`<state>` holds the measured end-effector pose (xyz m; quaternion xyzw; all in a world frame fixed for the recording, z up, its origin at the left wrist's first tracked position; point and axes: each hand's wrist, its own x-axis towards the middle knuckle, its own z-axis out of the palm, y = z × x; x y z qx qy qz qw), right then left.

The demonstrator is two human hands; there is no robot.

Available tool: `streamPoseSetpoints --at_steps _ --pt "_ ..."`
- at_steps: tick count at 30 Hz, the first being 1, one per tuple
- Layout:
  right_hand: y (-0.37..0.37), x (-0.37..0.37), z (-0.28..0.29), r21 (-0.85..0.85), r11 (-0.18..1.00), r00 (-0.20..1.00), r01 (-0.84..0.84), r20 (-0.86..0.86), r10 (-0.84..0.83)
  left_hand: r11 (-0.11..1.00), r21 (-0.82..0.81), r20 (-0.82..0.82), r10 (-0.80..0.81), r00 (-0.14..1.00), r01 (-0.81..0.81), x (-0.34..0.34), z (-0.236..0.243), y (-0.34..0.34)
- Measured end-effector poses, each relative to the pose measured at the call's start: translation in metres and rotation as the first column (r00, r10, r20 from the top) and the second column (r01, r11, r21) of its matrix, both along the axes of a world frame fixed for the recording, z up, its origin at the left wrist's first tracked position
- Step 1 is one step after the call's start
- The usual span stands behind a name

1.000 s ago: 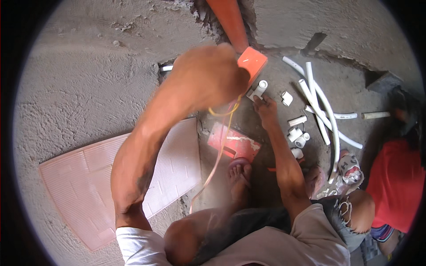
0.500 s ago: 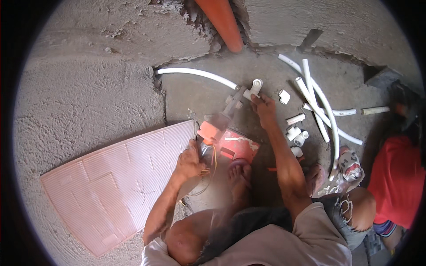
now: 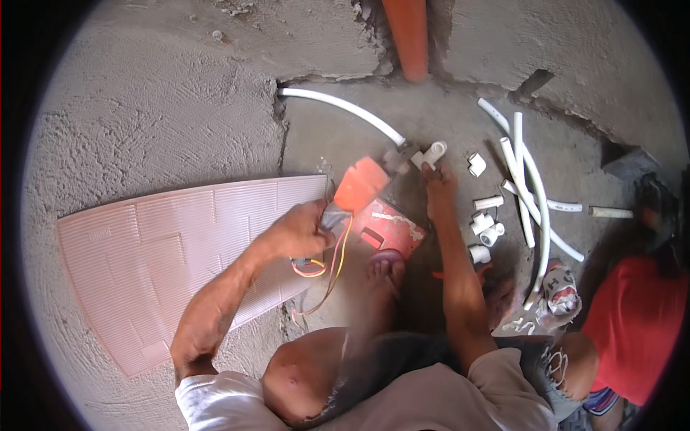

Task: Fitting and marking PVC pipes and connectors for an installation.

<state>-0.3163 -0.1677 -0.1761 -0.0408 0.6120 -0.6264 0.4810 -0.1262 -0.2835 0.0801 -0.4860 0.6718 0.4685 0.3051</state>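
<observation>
My left hand (image 3: 303,228) is wrapped round the grey handle of an orange pipe welding iron (image 3: 361,184). Colored wires (image 3: 336,266) hang from the handle end. The dark heating head (image 3: 397,157) sits between a curved white pipe (image 3: 343,106) and a white pipe fitting (image 3: 434,152); whether they are seated on it is too small to tell. My right hand (image 3: 440,188) pinches the fitting, which has an elbow-shaped end, from the near side. Below the iron, a worn red metal plate (image 3: 388,228) lies beside my foot.
Loose white fittings (image 3: 483,224) and a white elbow (image 3: 476,165) lie right of my right arm. Several white pipes (image 3: 540,208) cross farther right. A ribbed pinkish panel (image 3: 180,266) covers the left. An orange pipe (image 3: 407,39) stands at the wall. Someone in red (image 3: 632,323) is at right.
My left hand has tilted the welding iron, so its orange body sits higher and its handle farther left. My right hand still holds the fitting by the heating head. The whole view has shifted slightly.
</observation>
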Motion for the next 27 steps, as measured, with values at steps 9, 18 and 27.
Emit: streamPoseSetpoints --at_steps 9,18,27 --pt "0.023 -0.006 0.019 0.055 0.997 0.990 0.056 -0.135 -0.048 0.997 -0.030 -0.132 0.068 0.989 -0.073 0.030 -0.025 0.038" --pt "0.058 -0.032 0.031 0.150 0.987 0.735 0.060 -0.675 0.058 0.868 0.290 -0.427 0.495 0.757 -0.404 0.066 -0.098 0.108" --pt "0.050 -0.030 0.060 0.053 0.991 0.991 0.122 -0.070 -0.118 0.945 -0.126 -0.455 0.215 0.864 -0.301 0.078 -0.105 0.123"
